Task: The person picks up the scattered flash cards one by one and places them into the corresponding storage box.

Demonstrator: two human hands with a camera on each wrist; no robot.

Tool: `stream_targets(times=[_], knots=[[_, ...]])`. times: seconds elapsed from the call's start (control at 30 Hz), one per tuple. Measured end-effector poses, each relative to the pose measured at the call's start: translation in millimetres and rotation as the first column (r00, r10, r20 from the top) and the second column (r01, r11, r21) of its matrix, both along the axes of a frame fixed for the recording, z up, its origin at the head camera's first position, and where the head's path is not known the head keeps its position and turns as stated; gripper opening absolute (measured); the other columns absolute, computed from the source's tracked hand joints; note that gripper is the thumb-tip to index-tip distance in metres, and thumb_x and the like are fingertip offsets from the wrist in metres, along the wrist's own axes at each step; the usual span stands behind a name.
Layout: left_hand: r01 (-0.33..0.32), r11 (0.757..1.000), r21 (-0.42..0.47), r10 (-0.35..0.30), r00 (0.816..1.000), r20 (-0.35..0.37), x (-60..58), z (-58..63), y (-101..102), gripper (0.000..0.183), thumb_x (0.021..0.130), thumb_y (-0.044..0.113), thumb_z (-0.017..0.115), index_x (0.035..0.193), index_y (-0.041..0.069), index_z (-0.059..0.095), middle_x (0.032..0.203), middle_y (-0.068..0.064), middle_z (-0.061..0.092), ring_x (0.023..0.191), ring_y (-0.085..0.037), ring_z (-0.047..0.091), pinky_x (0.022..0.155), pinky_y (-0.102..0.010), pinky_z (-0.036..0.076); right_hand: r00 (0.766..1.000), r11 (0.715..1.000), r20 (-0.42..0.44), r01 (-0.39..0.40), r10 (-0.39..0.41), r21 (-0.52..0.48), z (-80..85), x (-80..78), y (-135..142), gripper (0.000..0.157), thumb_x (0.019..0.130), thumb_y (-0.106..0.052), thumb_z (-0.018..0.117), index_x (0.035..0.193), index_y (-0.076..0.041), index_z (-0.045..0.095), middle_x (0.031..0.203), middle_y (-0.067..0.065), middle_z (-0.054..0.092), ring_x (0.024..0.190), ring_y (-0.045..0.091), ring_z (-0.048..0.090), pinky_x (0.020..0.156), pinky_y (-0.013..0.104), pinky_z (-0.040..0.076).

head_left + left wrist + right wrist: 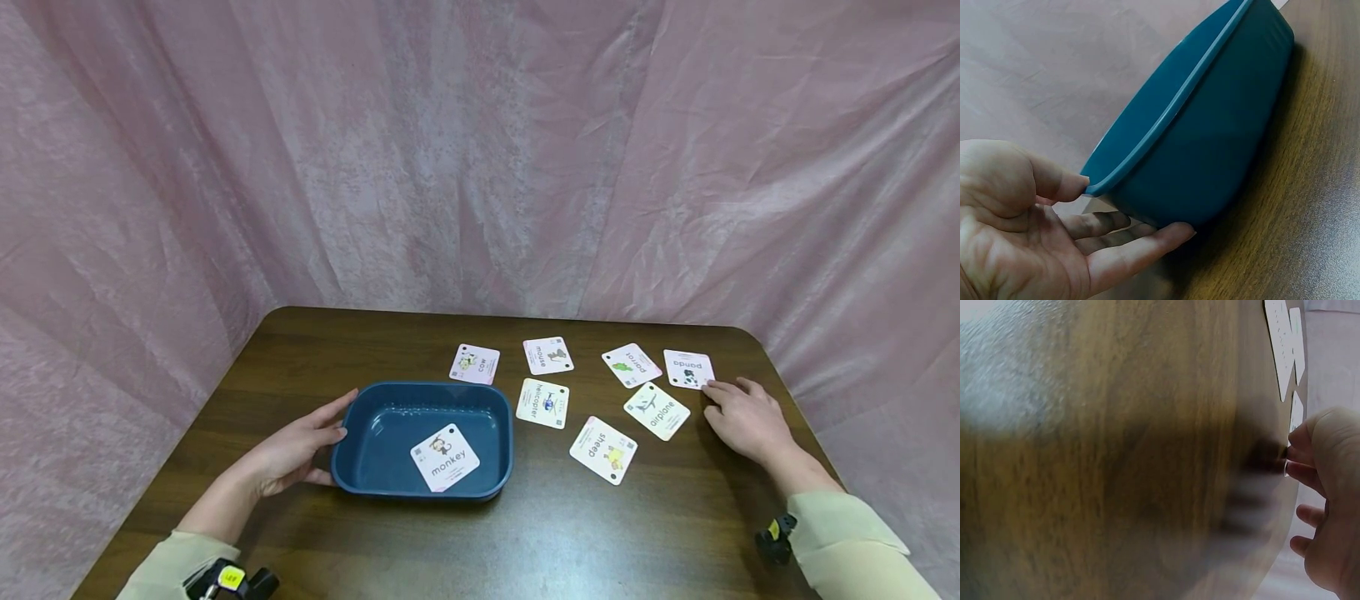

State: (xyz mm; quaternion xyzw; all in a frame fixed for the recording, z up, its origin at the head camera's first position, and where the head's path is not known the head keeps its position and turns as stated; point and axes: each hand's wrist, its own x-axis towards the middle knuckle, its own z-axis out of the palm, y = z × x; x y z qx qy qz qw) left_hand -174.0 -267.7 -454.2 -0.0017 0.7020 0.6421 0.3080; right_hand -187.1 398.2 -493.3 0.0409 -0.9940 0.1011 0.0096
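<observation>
A blue plastic basin [422, 392] stands on the table, and inside it lies a white card lettered "monkey" [445, 458]. My left hand [300, 442] holds the basin's left end. In the left wrist view, the thumb meets the rim and the other fingers [1141, 253] reach against and under the outer wall. At the right, my right hand [746, 417] has its fingertips at the corner of the "panda" card [686, 367], which lies flat. The right wrist view shows the thumb and fingers [1307, 478] bent at a card's edge, partly hidden.
Loose cards lie right of and behind the basin: cow [475, 364], mouse [548, 356], helicopter [542, 403], parrot [631, 365], airplane [657, 411] and sheep [603, 450]. The brown wooden table [570, 533] has a pink curtain [450, 167] hanging behind it.
</observation>
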Motion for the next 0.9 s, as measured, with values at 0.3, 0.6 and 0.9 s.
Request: stream_targets(times=[0.3, 0.6, 0.9], knots=[[0.015, 1.000, 0.005, -0.015, 1.000, -0.005, -0.7, -0.6, -0.2, 0.062, 0.112, 0.014, 0.037, 0.166, 0.026, 0.009, 0.169, -0.022, -0.006, 0.136, -0.052, 0.039, 0.085, -0.061, 0.057, 1.000, 1.000, 0.012, 0.015, -0.015, -0.007, 1.1, 10.1, 4.1, 0.047, 0.100, -0.015, 0.046, 0.139, 0.009, 0.056, 0.145, 0.031, 0.050, 0.134, 0.060, 0.029, 0.099, 0.077, 0.027], [0.014, 1.000, -0.006, -0.014, 1.000, -0.006, -0.8, 0.6, -0.3, 0.063, 0.112, 0.013, 0.038, 0.166, 0.026, 0.010, 0.168, -0.023, -0.005, 0.135, -0.053, 0.040, 0.084, -0.061, 0.057, 1.000, 1.000, 0.022, 0.006, -0.006, -0.007, 1.5, 24.0, 9.0, 0.047, 0.101, -0.016, 0.046, 0.139, 0.010, 0.055, 0.144, 0.032, 0.049, 0.133, 0.062, 0.028, 0.100, 0.077, 0.025], [0.009, 1.000, -0.013, -0.009, 1.000, -0.002, -0.4, 0.4, -0.2, 0.063, 0.112, 0.014, 0.038, 0.166, 0.026, 0.010, 0.168, -0.024, -0.004, 0.134, -0.051, 0.041, 0.084, -0.060, 0.057, 1.000, 1.000, -0.003, 0.007, -0.007, 0.013, 1.1, 42.2, 12.4, 0.045, 0.099, -0.015, 0.049, 0.135, 0.010, 0.058, 0.140, 0.032, 0.052, 0.131, 0.061, 0.031, 0.099, 0.077, 0.026]])
